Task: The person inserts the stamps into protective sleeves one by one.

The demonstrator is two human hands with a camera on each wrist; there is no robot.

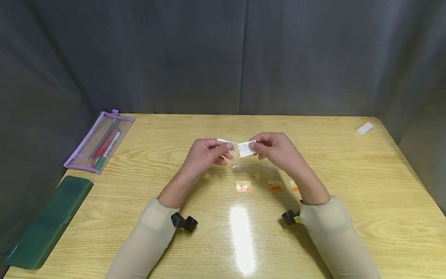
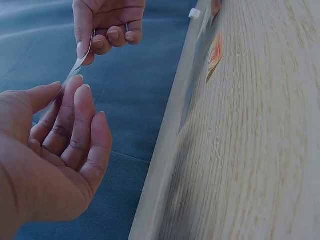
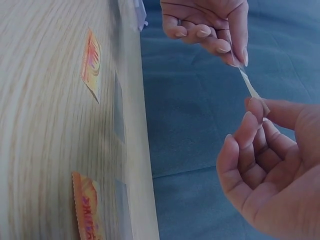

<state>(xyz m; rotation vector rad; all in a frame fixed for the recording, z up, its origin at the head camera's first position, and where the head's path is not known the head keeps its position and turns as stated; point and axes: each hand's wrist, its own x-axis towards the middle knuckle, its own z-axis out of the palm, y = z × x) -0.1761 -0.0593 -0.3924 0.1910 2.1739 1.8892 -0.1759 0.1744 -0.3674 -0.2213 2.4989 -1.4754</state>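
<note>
Between thumb and fingertips, my right hand [image 1: 277, 150] pinches a small white-faced stamp [image 1: 245, 149] with toothed edges. My left hand [image 1: 205, 155] pinches a small clear plastic piece [image 1: 235, 149], which meets the stamp's left edge. Whether the stamp sits inside the plastic cannot be told. Both hands are raised above the table, fingertips close together. Below them lie orange-and-yellow stamps: one on the left [image 1: 243, 186], one in the middle [image 1: 275, 186] and one partly hidden by the right wrist [image 1: 294, 186]. Clear plastic pieces [image 1: 239, 167] lie just behind these stamps.
A mesh zip pouch [image 1: 91, 135] with pens lies at the table's back left. In front of it is a dark green case [image 1: 48, 223]. A small white block [image 1: 364, 128] rests at the back right. Dark curtains [image 1: 167, 58] hang behind the wooden table [image 1: 376, 217].
</note>
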